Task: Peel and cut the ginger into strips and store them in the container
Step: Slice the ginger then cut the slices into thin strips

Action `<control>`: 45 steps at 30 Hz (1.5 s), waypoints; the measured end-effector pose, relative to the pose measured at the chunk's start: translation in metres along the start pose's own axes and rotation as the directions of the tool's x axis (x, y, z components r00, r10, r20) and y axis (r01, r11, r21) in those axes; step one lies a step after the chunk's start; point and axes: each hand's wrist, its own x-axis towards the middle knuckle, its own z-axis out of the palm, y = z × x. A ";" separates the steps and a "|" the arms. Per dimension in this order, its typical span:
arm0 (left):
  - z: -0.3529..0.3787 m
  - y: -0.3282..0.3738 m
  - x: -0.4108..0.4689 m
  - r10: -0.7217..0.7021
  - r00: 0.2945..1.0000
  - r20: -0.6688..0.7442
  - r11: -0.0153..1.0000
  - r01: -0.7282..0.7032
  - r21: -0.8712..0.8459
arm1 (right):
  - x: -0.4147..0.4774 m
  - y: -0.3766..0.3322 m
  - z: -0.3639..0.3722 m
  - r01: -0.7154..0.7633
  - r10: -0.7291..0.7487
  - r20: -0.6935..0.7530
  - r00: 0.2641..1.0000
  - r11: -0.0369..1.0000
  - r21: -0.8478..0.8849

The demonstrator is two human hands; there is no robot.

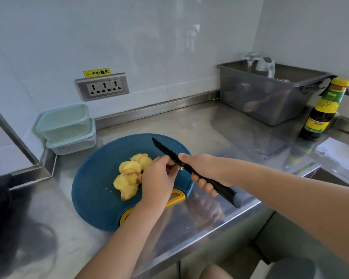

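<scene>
From the head camera, your right hand [206, 172] has its fingers wrapped fully round the handle of the black knife [169, 153], thumb laid along the top near the blade. The knife's long axis runs from the butt at about 4 o'clock to the tip at about 10 o'clock, over the right part of the blue cutting board [93, 178].

Your left hand [157, 178] lies just to the 9 o'clock side of the blade, fingers curled. It seems to be pinching a small ginger piece [177, 167] right against the heel of the blade, but your fingers cover most of it, so you cannot tell its shape or which way it lies. That contact is what the coming cut turns on: the piece sits at the blade's near end, close to your right thumb, not under the long forward edge.

The ginger slices [129, 175], pale yellow and mostly peeled, are heaped on the board at 9 o'clock from your left hand, touching one another. No strips show yet.

The two stacked containers [67, 127] stand in the corner at about 10 o'clock from the board, lids on and well apart from the ginger. Your left hand is the nearer one to them.
</scene>
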 end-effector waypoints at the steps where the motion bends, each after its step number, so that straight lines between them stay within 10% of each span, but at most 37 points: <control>1: 0.000 0.000 0.000 -0.006 1.000 0.005 1.000 0.006 -0.008 | 0.000 0.000 -0.001 -0.003 0.003 0.008 1.000 1.000 0.009; 45: 0.002 -0.005 0.001 -0.107 0.994 0.011 0.992 0.108 -0.070 | 0.026 -0.006 0.016 -0.020 0.017 0.020 1.000 0.986 0.163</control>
